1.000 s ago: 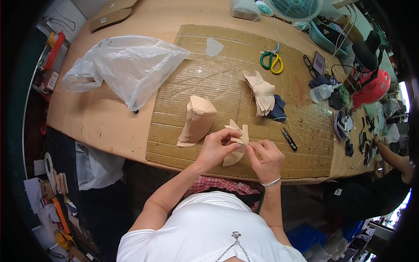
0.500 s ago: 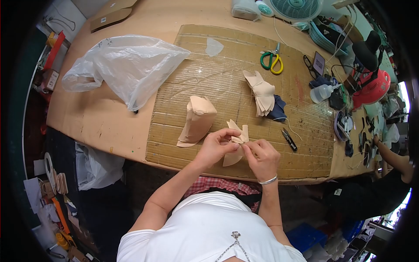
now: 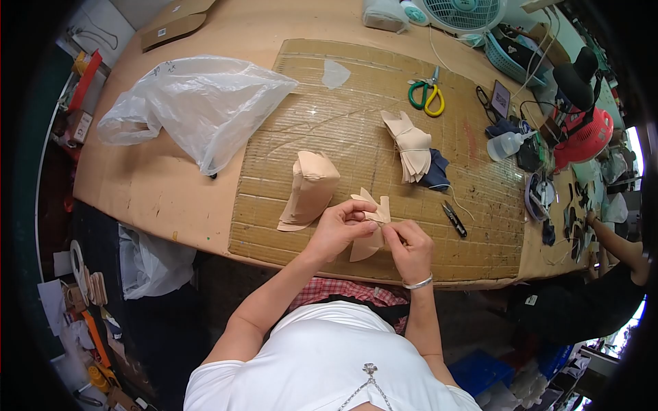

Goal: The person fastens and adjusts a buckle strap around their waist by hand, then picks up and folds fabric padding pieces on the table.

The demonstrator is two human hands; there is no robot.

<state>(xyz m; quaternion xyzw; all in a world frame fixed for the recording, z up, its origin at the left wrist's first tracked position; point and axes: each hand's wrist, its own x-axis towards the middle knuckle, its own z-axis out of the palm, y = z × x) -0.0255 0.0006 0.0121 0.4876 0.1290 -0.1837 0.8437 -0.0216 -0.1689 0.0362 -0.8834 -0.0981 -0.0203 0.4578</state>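
My left hand (image 3: 343, 229) pinches a beige cut piece (image 3: 367, 250), perhaps leather or fabric, above the near part of the board. Narrow folded ends of that piece stick up past my fingers. My right hand (image 3: 409, 250), a silver bangle at its wrist, has thumb and forefinger pressed together at the piece's right edge; whatever is between those fingertips is too small to make out. Just left of my hands stands a folded stack of beige pieces (image 3: 312, 188). Beyond them lies a bundle of beige pieces (image 3: 413, 151) tied round the middle, with dark blue cloth (image 3: 436, 171) beside it.
Thread snips (image 3: 454, 219) lie to the right on the cardboard (image 3: 480, 240). Farther off are green-and-yellow scissors (image 3: 428, 96), a squeeze bottle (image 3: 506, 146) and a fan (image 3: 466, 10). A clear plastic bag (image 3: 205, 103) spreads at left. Another person's arm (image 3: 613, 243) shows at right.
My right hand has shifted slightly left and toward me, its fingertips still at the beige piece. My left hand stays nearly in place, with the piece's folded ends turned a little.
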